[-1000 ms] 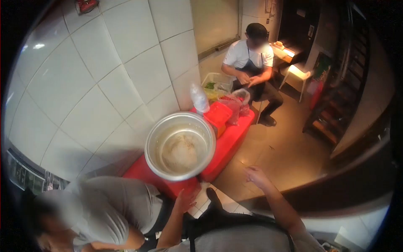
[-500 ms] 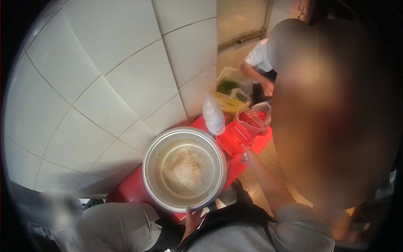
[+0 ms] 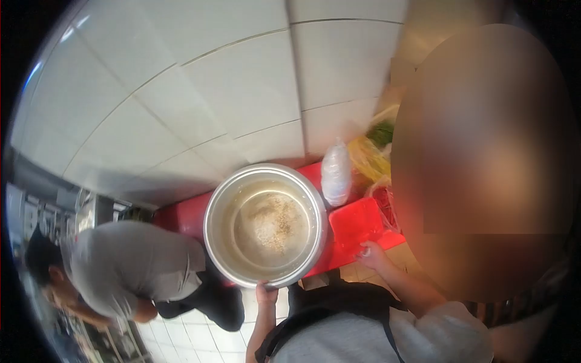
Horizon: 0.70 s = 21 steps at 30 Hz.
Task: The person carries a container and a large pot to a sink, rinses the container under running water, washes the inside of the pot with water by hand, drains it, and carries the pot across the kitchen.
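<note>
Pot point(image 3: 225, 233) sits just beyond my left hand point(image 3: 267, 295), which seemingly steadies it, my right hand point(image 3: 373, 257) beside the tray point(image 3: 354, 219), though I cannot tell either grip, and shifting the pot would call for both.

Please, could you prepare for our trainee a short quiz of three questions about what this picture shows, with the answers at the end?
1. Fill in: The tray nearest to the right hand is ____ in colour.
2. True or false: The white wrapped bundle stands beside the metal pot, not in it.
3. Which is nearest to the left hand? (a) the tray (b) the metal pot (c) the white wrapped bundle

Key: 1. red; 2. true; 3. b
</note>
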### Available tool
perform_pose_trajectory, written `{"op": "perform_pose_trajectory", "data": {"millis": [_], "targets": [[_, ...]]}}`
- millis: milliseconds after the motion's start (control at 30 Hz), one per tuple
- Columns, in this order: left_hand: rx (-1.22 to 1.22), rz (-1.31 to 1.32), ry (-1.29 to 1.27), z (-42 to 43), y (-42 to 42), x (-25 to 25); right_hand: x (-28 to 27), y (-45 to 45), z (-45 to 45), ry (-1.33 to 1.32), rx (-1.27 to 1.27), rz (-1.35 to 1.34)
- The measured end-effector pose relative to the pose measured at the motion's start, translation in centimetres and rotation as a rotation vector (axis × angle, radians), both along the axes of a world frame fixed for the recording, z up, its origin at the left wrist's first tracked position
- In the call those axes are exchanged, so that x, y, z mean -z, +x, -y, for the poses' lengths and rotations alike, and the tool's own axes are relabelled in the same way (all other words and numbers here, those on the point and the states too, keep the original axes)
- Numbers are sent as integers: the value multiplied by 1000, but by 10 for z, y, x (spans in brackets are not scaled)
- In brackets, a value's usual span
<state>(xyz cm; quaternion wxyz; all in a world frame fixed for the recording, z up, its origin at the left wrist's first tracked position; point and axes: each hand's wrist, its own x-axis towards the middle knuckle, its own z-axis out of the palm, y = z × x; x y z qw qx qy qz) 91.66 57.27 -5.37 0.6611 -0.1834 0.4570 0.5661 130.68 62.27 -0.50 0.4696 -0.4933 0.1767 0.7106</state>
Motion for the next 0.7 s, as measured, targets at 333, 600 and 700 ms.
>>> {"op": "perform_pose_trajectory", "data": {"millis": [333,600,700], "targets": [[-145,-174,-162,116,28,-84,-29,46,-8,304,-484,-370],[-371,-407,-372,196,15,-118,-32,-98,-91,384,-989,-139],[-370,-664,-428,227,22,-129,17,-127,-96,312,-1229,-90]]}}
